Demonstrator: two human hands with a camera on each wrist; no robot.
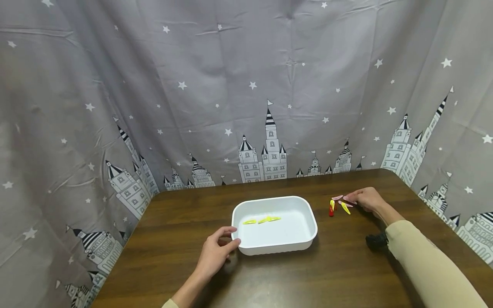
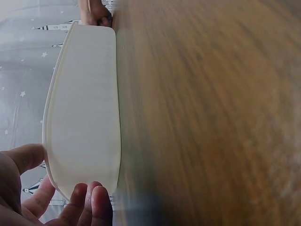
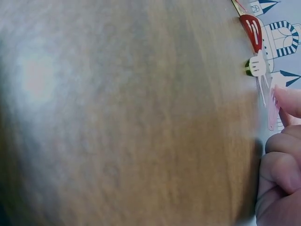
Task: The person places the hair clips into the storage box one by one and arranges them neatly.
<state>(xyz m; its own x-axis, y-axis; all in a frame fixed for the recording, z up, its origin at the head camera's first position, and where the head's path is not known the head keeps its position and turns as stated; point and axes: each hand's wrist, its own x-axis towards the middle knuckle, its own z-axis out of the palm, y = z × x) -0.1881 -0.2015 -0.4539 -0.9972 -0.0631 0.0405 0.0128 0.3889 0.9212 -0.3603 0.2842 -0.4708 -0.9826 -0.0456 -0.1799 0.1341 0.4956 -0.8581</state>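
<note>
Hair clips (image 1: 340, 205) beside tray (image 1: 310, 234) on tabletop (image 1: 269, 273): thin, light, stiff, likely slippery; pinch by edges. Right hand (image 1: 367, 198) fingers pinching pink clip (image 1: 348, 199); left hand (image 1: 215, 253) curled on tray rim.

Head view is reading evenly lit and sharp at centre; I'm seeing the curtain (image 1: 246, 85) bowing toward 9 and 3 o'clock. Soft shadows are sitting under the tray (image 1: 275, 248). Both wrist views are smearing the table (image 3: 131, 117), with pale glare at 9 o'clock.
</note>
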